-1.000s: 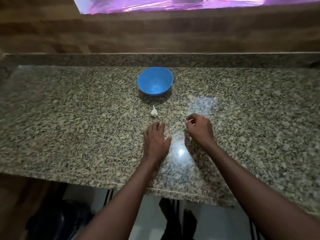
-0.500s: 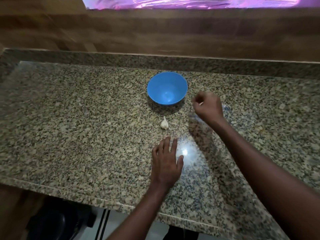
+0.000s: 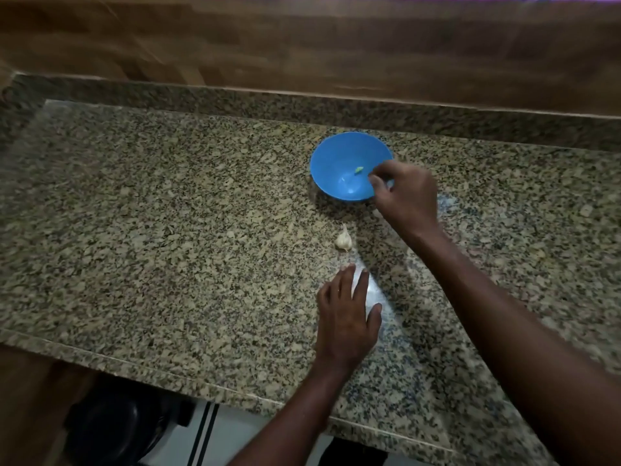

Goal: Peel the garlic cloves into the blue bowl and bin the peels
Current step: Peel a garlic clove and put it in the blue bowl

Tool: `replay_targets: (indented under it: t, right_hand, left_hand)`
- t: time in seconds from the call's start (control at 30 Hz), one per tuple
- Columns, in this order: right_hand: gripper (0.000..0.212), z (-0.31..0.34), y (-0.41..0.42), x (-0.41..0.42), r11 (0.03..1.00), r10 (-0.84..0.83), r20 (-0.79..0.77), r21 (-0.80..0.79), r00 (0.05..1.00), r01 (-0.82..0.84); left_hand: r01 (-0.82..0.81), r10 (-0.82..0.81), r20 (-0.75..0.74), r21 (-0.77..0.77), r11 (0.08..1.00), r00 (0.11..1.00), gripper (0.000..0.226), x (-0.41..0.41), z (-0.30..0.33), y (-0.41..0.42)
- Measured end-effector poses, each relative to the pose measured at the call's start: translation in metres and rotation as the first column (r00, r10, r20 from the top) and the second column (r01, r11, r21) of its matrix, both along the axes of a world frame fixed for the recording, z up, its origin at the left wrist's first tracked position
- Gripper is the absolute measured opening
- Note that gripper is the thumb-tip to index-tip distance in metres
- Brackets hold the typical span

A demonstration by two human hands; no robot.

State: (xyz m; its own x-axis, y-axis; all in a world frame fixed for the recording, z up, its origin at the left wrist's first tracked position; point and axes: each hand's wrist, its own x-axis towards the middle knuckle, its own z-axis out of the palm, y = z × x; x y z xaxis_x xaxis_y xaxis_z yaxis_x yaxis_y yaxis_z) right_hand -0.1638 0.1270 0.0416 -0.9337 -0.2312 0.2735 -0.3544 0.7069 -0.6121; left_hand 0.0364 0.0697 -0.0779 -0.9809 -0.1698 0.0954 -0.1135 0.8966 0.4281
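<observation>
Blue plastic bowl (image 3: 349, 166), round and shallow, standing toward the back of the speckled granite worktop (image 3: 168, 230), with a small pale-green peeled clove (image 3: 359, 169) seemingly in mid-drop or just landed against its inner wall. Right hand (image 3: 406, 193) hanging over the near right rim, fingers curled inward, apparently just letting go; whether anything remains pinched there, such as a scrap of peel, cannot be told from this angle. Left hand (image 3: 346, 317) lying flat on the worktop with fingers straight and spread, holding nothing, just short of the white, papery garlic piece (image 3: 343, 239) that sits between it and the bowl. Several risks from here, as a judgement. Light bowl, easily nudged or tipped by the right wrist on withdrawal, since the hand overlaps the rim. Any peel clinging to the fingers likely to fall in with the clove and spoil the sorting. Remaining garlic piece small, rounded and loose, so a careless reach with the left hand could flick it away across the polished stone. No bin identifiable in view, so thin peels carried off the worktop prone to drifting to the floor beyond the front edge.
</observation>
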Motion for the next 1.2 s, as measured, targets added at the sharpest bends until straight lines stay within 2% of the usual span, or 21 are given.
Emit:
replay_targets:
  t: [0.1,0.17,0.27,0.37,0.43,0.57,0.63,0.83,0.9,1.03,1.2]
  right_hand:
    - [0.008,-0.021,0.022,0.045,0.994,-0.080,0.155,-0.063,0.985,0.091]
    - [0.010,-0.042,0.027,0.062,0.996,-0.070,0.318,-0.035,0.946,0.085]
    - [0.014,-0.062,0.020,0.065,0.998,-0.030,0.473,-0.035,0.881,0.053]
    - [0.014,-0.067,0.010,0.060,0.973,0.028,0.610,-0.198,0.792,0.118]
    - [0.014,-0.069,0.012,0.058,0.946,0.037,0.640,-0.269,0.767,0.179]
    - [0.007,-0.062,0.032,0.067,0.877,0.134,0.696,-0.415,0.706,0.243]
    - [0.008,-0.059,0.042,0.072,0.850,0.185,0.710,-0.462,0.679,0.252]
    - [0.002,-0.056,0.057,0.071,0.812,0.213,0.778,-0.478,0.592,0.336]
    - [0.008,-0.058,0.059,0.070,0.782,0.183,0.799,-0.471,0.572,0.409]
    - [0.005,-0.058,0.069,0.071,0.712,0.203,0.842,-0.477,0.499,0.515]
    - [0.016,-0.054,0.094,0.076,0.736,0.191,0.863,-0.441,0.468,0.513]
  left_hand:
    - [-0.135,0.176,-0.113,0.305,0.943,0.978,0.036,-0.005,0.003,-0.013]
    - [-0.247,0.311,-0.076,0.443,0.862,0.947,0.039,-0.020,0.015,-0.028]
    - [-0.251,0.269,0.039,0.511,0.822,0.962,0.060,-0.053,0.035,-0.051]
    - [-0.209,0.216,0.054,0.555,0.805,0.975,0.042,-0.080,0.042,-0.063]
    - [-0.239,0.227,0.105,0.659,0.713,0.968,0.032,-0.083,0.042,-0.063]
    - [-0.302,0.178,0.249,0.854,0.424,0.952,0.037,-0.075,0.044,-0.057]
    - [-0.311,0.145,0.276,0.870,0.383,0.950,0.037,-0.071,0.050,-0.053]
    - [-0.295,0.100,0.278,0.871,0.393,0.955,0.027,-0.064,0.071,-0.034]
    - [-0.292,0.130,0.261,0.856,0.427,0.957,0.027,-0.064,0.074,-0.028]
    - [-0.324,0.224,0.241,0.803,0.500,0.944,0.028,-0.063,0.068,-0.023]
    - [-0.317,0.316,0.116,0.623,0.715,0.942,0.030,-0.070,0.045,-0.024]
